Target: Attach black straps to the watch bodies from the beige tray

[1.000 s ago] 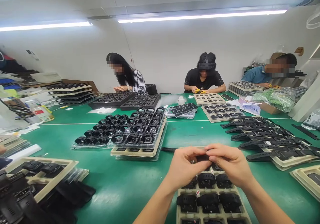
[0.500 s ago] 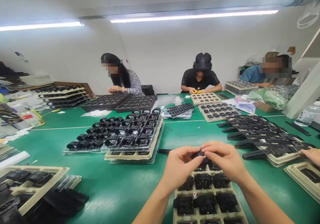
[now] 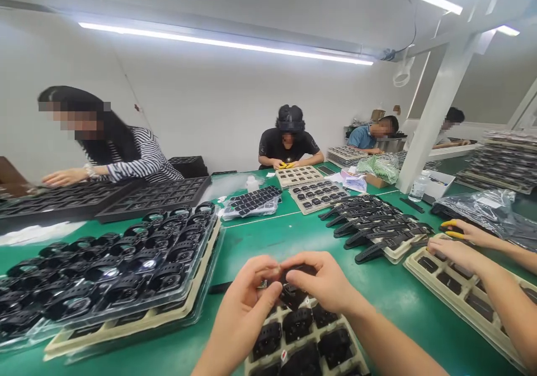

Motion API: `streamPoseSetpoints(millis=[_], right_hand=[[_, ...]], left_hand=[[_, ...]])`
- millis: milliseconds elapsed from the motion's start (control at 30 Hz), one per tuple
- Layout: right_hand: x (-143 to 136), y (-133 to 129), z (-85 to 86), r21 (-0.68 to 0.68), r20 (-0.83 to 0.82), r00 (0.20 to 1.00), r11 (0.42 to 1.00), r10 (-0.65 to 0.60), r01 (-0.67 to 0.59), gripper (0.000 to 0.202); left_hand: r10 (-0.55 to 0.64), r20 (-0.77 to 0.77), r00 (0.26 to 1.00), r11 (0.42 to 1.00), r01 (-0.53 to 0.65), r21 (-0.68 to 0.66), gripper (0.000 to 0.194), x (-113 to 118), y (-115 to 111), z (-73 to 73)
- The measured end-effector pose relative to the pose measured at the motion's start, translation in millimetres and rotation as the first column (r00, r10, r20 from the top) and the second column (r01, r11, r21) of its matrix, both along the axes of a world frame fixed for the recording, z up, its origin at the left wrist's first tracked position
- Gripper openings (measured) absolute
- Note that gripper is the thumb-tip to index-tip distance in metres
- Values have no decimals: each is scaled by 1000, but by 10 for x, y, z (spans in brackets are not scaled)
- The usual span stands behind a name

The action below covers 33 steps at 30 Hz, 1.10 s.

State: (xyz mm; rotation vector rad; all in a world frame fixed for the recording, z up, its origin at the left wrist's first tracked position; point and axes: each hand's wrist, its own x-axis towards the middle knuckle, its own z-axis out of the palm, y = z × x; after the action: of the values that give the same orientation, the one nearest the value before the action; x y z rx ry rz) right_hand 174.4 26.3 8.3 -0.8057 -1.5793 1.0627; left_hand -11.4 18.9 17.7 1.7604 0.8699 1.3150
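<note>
Low in front of me, my left hand and my right hand meet over the far end of a beige compartment tray. Between their bent fingers is a black smartwatch, mostly covered by the fingers. My right thumb and forefinger close around it, while my left thumb and fingertips pinch at its left side. Rows of black smartwatches with curled straps sit in the tray under my hands. A black strap lies on the green table just left of my left hand.
At left stands a stack of trays with many looped watches. Flat watches lie across trays on the right. A co-worker's hands, one with yellow fingertips, are over a beige tray. Other people sit across the green table.
My view has swung right and the left stack looks nearer. My hands stay together over the tray, the left fingers a little looser. A co-worker's hands show more at right.
</note>
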Motion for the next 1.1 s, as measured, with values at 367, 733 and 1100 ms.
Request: streamPoseSetpoints(millis=[367,733,1100], right_hand=[[1,11,9,-199,-56,998,979,37,-48,33],[-16,-35,-29,-114,-79,996,993,-51,42,19],[533,337,-96,16,219,932,957,-287,291,28]], left_hand=[[323,-403,856,602,143,785,29,-18,43,-10],[513,-282,811,335,114,935,19,-57,-14,-110],[527,-187,829,572,-183,800,23,-256,61,43]])
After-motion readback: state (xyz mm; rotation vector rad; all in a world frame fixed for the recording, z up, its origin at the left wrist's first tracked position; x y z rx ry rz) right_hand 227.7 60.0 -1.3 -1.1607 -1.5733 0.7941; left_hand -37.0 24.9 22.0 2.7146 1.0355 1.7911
